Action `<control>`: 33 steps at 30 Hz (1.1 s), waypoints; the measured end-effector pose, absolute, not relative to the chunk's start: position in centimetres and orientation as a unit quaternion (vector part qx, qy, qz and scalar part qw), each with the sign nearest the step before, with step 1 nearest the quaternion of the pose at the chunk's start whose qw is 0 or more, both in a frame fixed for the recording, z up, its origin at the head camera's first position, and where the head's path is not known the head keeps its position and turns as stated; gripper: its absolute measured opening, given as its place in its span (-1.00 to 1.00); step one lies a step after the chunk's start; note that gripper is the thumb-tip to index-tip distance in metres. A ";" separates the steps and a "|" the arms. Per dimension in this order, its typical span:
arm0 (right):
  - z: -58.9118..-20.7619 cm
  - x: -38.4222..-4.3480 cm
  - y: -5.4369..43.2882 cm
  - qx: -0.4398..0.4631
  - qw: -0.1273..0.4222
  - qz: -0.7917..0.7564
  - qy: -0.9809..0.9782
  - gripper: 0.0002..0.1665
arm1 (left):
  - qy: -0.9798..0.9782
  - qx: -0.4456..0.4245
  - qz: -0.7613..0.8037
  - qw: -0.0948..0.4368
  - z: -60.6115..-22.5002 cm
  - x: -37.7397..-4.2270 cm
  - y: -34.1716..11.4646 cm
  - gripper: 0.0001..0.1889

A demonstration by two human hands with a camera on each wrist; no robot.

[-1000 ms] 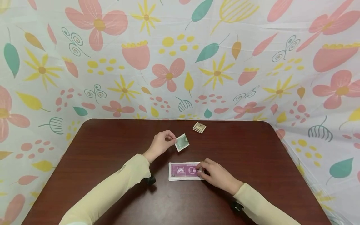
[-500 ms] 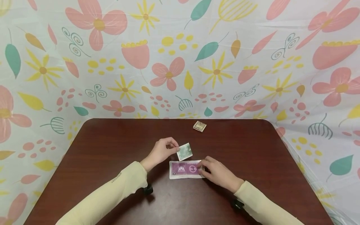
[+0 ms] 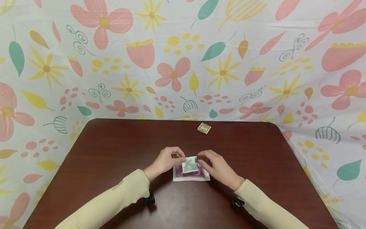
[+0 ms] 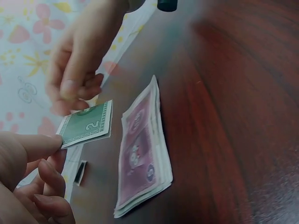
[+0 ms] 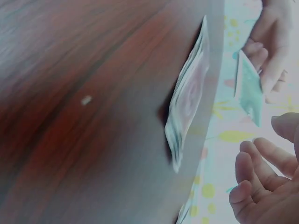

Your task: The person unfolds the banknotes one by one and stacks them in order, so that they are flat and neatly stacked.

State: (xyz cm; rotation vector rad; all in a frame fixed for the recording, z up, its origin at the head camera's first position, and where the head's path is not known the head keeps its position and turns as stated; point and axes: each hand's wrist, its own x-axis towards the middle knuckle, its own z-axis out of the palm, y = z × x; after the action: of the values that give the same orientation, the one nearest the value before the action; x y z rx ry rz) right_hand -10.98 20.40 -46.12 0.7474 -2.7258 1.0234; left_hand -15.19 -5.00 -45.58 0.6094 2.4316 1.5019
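My left hand (image 3: 167,160) pinches a folded green banknote (image 3: 190,164) by its left edge between thumb and fingertips. A "2" shows on this note in the left wrist view. It is held above a stack of purple banknotes (image 3: 179,174) that lies flat on the table, and hides part of the top note in the head view. My right hand (image 3: 219,165) is close to the green note's right edge. In the right wrist view its thumb (image 5: 286,128) and fingers are spread apart, with a gap between them and the note.
A small folded tan banknote (image 3: 204,128) lies near the far edge of the dark wooden table (image 3: 128,140). Behind the table hangs a white cloth (image 3: 171,41) printed with flowers and leaves.
My left hand has brought the green note toward me, from beyond the purple stack to above it. My right hand has left the stack and risen beside the green note.
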 end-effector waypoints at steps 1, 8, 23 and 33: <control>-46.1 -11.0 20.3 0.249 0.066 0.345 -0.902 -0.73 | 0.827 0.208 0.510 0.111 -45.7 -15.1 -5.0 -0.95; -46.0 -11.0 19.6 0.253 0.039 0.366 -0.895 -0.81 | 0.828 0.210 0.509 0.110 -46.4 -14.9 -5.0 -0.95; -46.4 -11.2 19.2 0.224 0.022 0.398 -0.889 -0.85 | 0.815 0.213 0.527 0.114 -47.1 -14.6 -4.8 -0.95; -46.3 -11.2 19.0 0.191 0.063 0.438 -0.876 -0.85 | 0.796 0.191 0.564 0.109 -47.3 -14.3 -4.9 -0.84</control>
State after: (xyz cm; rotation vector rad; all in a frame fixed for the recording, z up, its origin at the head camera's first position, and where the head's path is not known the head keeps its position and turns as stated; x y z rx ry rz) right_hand -11.24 19.00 -46.28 0.5770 -2.6482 1.3242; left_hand -14.26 -4.87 -47.31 0.5615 2.3402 1.6600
